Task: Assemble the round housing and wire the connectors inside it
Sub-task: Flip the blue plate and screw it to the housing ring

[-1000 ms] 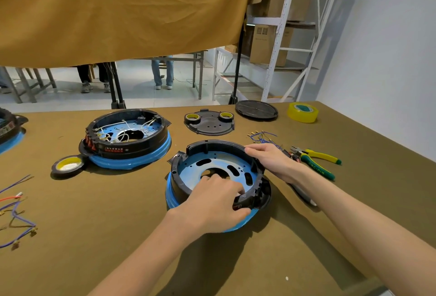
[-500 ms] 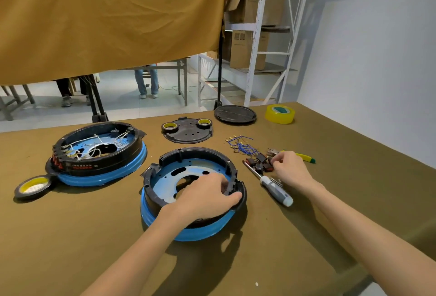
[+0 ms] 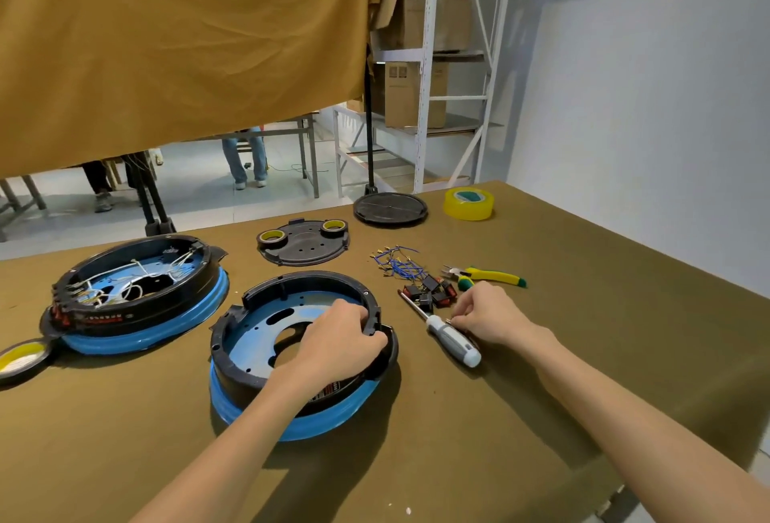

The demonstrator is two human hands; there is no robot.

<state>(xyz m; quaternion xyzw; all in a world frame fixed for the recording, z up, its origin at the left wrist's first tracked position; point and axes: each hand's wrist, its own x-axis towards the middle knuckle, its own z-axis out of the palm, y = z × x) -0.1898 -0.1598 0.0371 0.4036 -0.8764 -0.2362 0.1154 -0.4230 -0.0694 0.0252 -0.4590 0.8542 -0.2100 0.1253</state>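
The round housing (image 3: pixel 258 326), a black ring on a blue base plate, lies on the brown table in front of me. My left hand (image 3: pixel 337 339) grips its right rim, fingers inside and thumb outside. My right hand (image 3: pixel 487 314) rests on the table to the right. Its fingertips are pinched on a small metal part next to the handle of a screwdriver (image 3: pixel 452 341). Just beyond lie several black and red switch connectors (image 3: pixel 433 293) and a bundle of blue wires (image 3: pixel 396 266).
A second housing (image 3: pixel 137 293) with white wires inside sits at the left, a tape roll (image 3: pixel 21 358) beside it. Farther back are a black plate (image 3: pixel 304 245) carrying two tape rolls, a round black cover (image 3: pixel 390 208) and yellow tape (image 3: pixel 468 203). Yellow-green pliers (image 3: pixel 487 274) lie at the right.
My right hand left the housing's far rim, went to the switch connectors, then drew back to the screwdriver. My left hand slid onto the right rim. The view turned to the right.
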